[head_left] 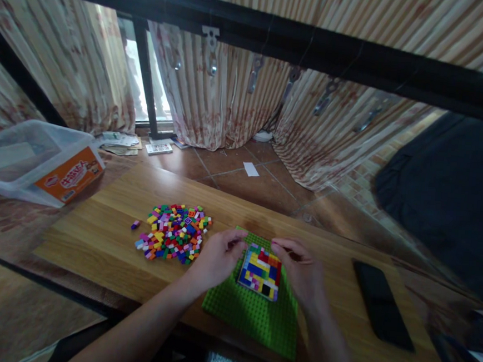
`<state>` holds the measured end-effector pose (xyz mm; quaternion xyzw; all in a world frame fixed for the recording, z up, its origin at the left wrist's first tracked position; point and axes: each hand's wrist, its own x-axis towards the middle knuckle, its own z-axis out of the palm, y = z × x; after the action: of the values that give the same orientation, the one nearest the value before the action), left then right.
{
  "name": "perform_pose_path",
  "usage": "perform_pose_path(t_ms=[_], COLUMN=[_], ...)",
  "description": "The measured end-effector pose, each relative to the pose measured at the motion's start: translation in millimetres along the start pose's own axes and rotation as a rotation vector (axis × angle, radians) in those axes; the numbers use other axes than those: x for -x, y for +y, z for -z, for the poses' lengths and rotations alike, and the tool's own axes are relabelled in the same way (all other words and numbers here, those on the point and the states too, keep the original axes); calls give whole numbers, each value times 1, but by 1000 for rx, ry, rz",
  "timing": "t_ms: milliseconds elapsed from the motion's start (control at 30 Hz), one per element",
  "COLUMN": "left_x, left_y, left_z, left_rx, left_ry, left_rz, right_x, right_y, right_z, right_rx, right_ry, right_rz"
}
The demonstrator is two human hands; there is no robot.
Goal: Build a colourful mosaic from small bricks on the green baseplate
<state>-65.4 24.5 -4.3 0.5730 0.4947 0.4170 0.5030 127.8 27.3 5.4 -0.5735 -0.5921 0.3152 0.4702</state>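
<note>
A green studded baseplate [251, 318] lies on the wooden table, turned at a slant. On its far half sits a low, roughly square block build [260, 272] of yellow, blue, red, white and other small bricks. My left hand [220, 258] is at the build's far left corner, thumb and forefinger curled but apart, with nothing visible between them. At the far right corner, my right hand [301, 266] has its thumb and forefinger pinched together. A small reddish spot shows at those fingertips, too small to name.
Left of the baseplate spreads a pile of loose coloured bricks [174, 234], with a purple brick [135, 224] apart from it. A black phone [382, 303] lies at the right. A clear plastic bin [38, 159] stands beyond the table's left end. A dark metal bar [253, 34] crosses above.
</note>
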Motion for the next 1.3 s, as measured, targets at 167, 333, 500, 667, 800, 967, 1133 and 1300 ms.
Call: perform_pose_path(t_ms=[167,333,500,667,800,967,1133,1300], left_x=[-1,2,4,7,8,9,7,-6], left_y=[-3,-1,1,6,7,7,10,12], left_z=[0,-1,-1,-2,-3,-5,-2,32], left_rx=[-260,-289,-305,-333,-346,-361,-425,-864], left_ry=[-4,-98,-136,-124,-131,-114,-132,154], left_rz=[33,-26,-43,-30,-49,-46,-63,-22], right_x=[-4,0,0,1,2,3,5,8], right_y=[12,16,16,14,13,11,15,20], right_z=[2,-4,-3,-4,-5,-5,-4,-5], right_rx=[-119,-156,-174,-172,-158,-146,-84,-61], right_ry=[-96,-165,-180,-181,-175,-177,-175,-146], right_rz=[-194,-276,-323,-344,-341,-329,-303,-304])
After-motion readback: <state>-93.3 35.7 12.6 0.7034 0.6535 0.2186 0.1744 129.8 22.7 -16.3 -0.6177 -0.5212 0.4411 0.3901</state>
